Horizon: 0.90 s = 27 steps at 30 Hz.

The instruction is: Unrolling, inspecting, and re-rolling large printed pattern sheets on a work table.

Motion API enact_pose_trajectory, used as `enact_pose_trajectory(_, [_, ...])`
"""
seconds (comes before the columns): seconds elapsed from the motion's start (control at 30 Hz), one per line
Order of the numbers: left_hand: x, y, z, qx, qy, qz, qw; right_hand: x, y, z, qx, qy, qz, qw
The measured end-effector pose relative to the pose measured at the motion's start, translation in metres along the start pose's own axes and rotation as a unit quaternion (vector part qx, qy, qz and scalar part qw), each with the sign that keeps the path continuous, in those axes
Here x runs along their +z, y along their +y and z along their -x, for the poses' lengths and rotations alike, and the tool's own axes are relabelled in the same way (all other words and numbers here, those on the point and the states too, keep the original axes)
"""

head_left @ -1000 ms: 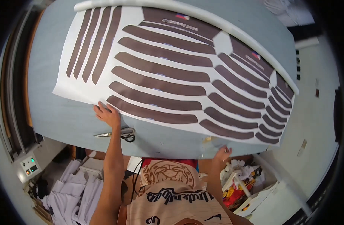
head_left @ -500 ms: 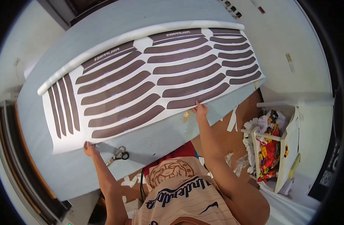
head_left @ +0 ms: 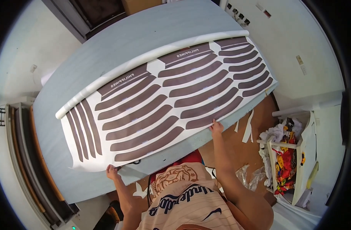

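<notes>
A wide white paper sheet (head_left: 168,91) printed with rows of dark brown curved shapes lies across the light blue table (head_left: 156,25). Its far side runs into a long white roll (head_left: 152,62). Near the sheet's left front corner, my left hand (head_left: 112,172) is closed on the front edge. Farther right, my right hand (head_left: 217,127) pinches the same edge, by the table's front side. Only a small dark part of the scissors (head_left: 136,162) shows from under the sheet, between my hands.
An open white-framed bin (head_left: 306,143) full of colourful fabric scraps stands at the right. A white tube (head_left: 292,112) lies behind it. Paper strips (head_left: 247,128) and clear plastic (head_left: 242,176) lie on the brown floor. Long dark rails (head_left: 28,153) run along the left side.
Both hands have drawn the sheet toward me, and its front edge now lies closer to the table's front edge. The scissors have become mostly covered. The view has shifted too.
</notes>
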<state>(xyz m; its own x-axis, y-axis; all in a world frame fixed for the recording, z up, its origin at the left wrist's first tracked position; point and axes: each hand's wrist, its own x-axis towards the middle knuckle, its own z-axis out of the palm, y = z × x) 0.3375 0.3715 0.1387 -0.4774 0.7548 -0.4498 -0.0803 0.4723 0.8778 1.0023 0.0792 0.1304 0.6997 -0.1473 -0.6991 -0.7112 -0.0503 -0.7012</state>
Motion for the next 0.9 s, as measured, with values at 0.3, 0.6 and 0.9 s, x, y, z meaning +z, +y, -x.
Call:
enact_pose_trajectory(0.3, [0.001, 0.010, 0.013, -0.087, -0.029, 0.049, 0.995, -0.007, 0.005, -0.018, 0.023, -0.075, -0.036, 0.996])
enact_pose_trajectory(0.6, [0.001, 0.017, 0.032, -0.062, 0.008, 0.099, 0.993, -0.009, 0.015, -0.006, 0.047, -0.064, 0.000, 0.997])
enact_pose_trajectory(0.9, [0.016, 0.002, 0.035, -0.098, 0.106, 0.099, 0.985, 0.004, -0.003, 0.010, -0.213, 0.139, 0.208, 0.945])
